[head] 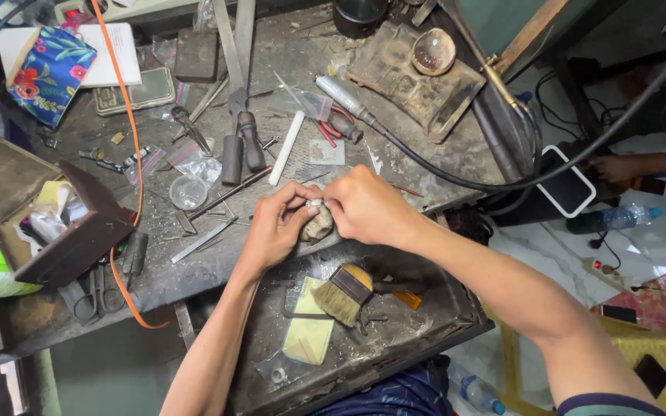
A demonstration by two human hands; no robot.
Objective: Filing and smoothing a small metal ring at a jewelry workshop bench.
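The left hand (275, 227) grips a small ring (314, 202) on a lump (318, 225); the right hand (364, 206), pinching it, sits at three o'clock.

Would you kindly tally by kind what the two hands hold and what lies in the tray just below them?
Hands: 2, the left hand and right hand
Small metal ring held by both: 1
Lumpy grey-brown block under it: 1
Brush in the tray: 1
Yellow card: 1
Total: 6
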